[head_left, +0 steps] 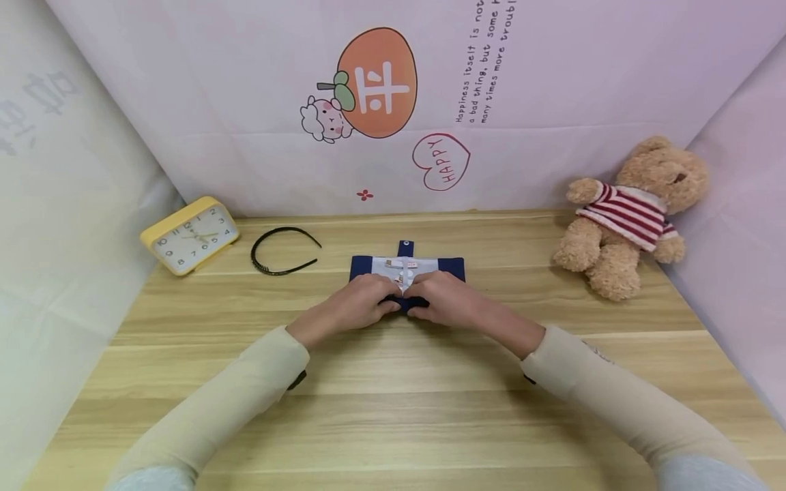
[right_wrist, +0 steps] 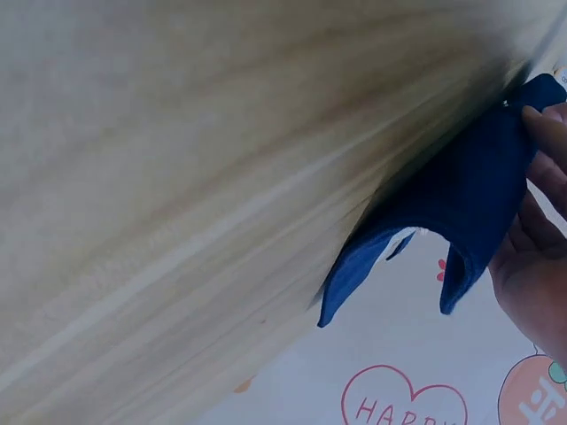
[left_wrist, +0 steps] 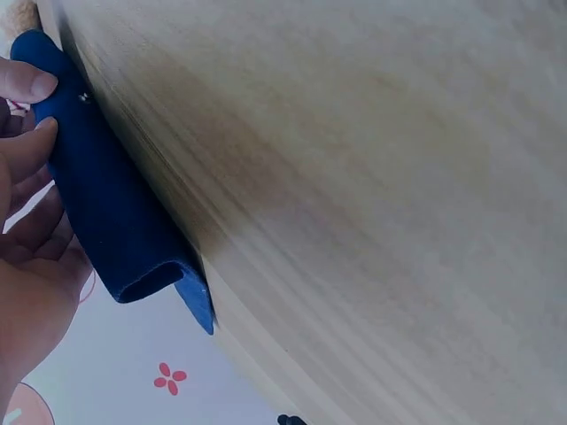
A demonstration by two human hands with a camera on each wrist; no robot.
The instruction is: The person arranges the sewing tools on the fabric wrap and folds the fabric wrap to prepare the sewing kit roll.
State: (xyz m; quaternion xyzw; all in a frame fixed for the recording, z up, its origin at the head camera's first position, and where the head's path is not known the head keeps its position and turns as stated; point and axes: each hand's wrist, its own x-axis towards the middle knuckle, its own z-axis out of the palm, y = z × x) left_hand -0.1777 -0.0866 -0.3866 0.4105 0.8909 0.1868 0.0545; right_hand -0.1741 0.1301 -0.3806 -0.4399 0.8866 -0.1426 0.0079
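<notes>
A navy fabric folding case (head_left: 451, 266) lies spread at mid-table, its grey lining showing. Small white items (head_left: 393, 264) sit inside beneath a pale band; their kind is too small to tell. From its far side sticks a strap with a snap (head_left: 406, 247). My left hand (head_left: 368, 300) pinches the near edge, thumb on the outer face. Close beside it, my right hand (head_left: 447, 300) pinches the same edge. Both wrist views show the near part of the case (left_wrist: 106, 190) lifted and curving over; its open side end (right_wrist: 452, 266) appears in the right one.
A yellow alarm clock (head_left: 195, 235) stands at the back left, with a black headband (head_left: 260, 256) lying to its right. At the back right a teddy bear (head_left: 632, 211) in a striped sweater sits near the wall. Printed white sheeting (head_left: 245, 102) borders the wooden table (head_left: 393, 409).
</notes>
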